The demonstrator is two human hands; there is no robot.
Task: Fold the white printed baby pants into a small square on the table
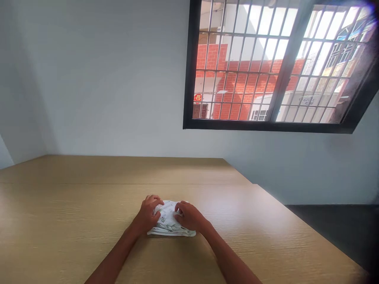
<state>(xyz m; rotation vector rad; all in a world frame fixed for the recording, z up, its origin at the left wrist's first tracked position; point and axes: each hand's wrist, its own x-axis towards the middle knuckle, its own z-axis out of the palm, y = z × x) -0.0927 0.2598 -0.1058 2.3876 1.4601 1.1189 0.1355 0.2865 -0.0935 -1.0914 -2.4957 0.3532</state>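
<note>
A folded white cloth (168, 221) with small dark printed figures lies on the wooden table, its layered near edge facing me. My left hand (149, 212) grips its left side, with curved fingers at the far corner and the thumb on top. On the opposite side, my right hand (188, 215) holds the cloth with fingers bent inward and thumb resting on the fabric. Both palms partly cover the cloth's sides, so the fabric beneath them is hidden. What kind of cloth item it is, I cannot tell.
The light wooden table (74, 221) spreads wide around the cloth, with a seam across its far part. Its right edge slants down towards a dark floor (331, 225). Beyond stands a pale wall (118, 79) with a barred, black-framed window (232, 125).
</note>
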